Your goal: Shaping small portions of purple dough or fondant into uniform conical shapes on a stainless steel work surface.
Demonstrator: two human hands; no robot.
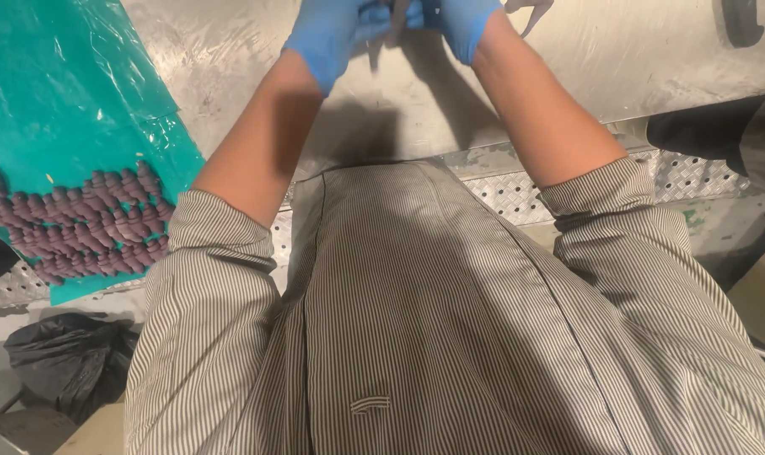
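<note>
Seen from the head camera, both hands in blue gloves meet at the top edge over the metal table [230,67]. The left hand [336,34] and the right hand [467,21] pinch a small thin grey piece [397,17] between them; it is mostly cut off, so its long axis I cannot tell. Both hands are equally near it. Well apart, to the left, purple ridged pieces [87,223] lie in rows on a green plastic sheet [53,101].

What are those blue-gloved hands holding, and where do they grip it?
Cannot be told: left hand and right hand meet at the picture's top edge, hiding anything held.
</note>
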